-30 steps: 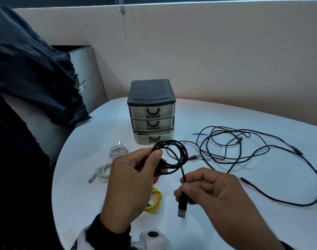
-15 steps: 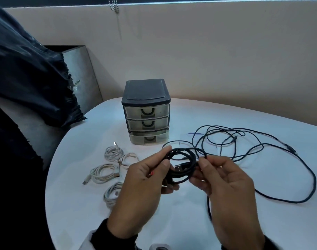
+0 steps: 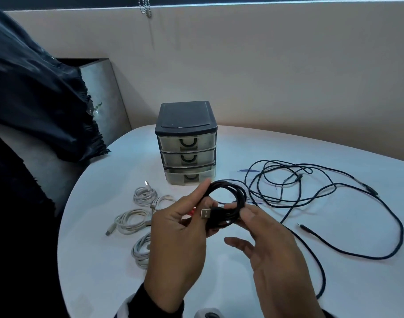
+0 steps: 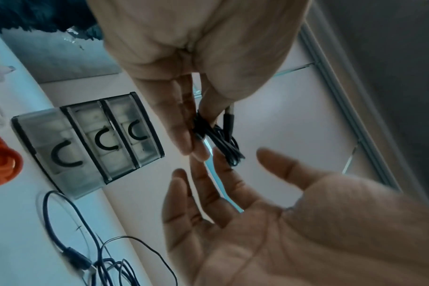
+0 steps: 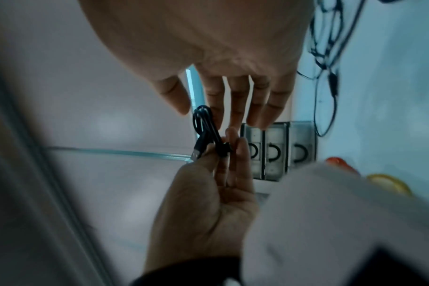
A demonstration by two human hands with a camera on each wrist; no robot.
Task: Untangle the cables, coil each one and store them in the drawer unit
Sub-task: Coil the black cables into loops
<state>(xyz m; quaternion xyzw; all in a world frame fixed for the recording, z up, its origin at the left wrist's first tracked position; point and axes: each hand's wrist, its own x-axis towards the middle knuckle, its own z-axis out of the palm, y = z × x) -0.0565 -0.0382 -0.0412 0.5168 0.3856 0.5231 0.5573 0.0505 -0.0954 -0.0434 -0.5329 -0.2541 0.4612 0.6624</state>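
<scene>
My left hand (image 3: 197,203) pinches a coiled black cable (image 3: 228,200) between thumb and fingers, above the table in front of the drawer unit (image 3: 186,143). The coil's USB plug (image 3: 205,213) sticks out to the left. My right hand (image 3: 249,226) is just right of the coil with straight, spread fingers, one fingertip at the coil's edge. The left wrist view shows the coil (image 4: 223,143) in my left hand (image 4: 194,135) and the right hand's bare palm (image 4: 306,222). Several loose black cables (image 3: 311,187) lie tangled on the right. All three drawers look shut.
Several coiled white cables (image 3: 132,220) lie on the white table (image 3: 334,283) to the left of my hands. An orange coil (image 4: 0,160) and a yellow coil (image 5: 387,183) lie near the unit. A wall stands close behind, and dark cloth (image 3: 35,99) hangs at the left.
The right hand, which pinched the hanging plug end, brought it up to the coil and let go. Its fingers are now spread. The left hand still holds the coil.
</scene>
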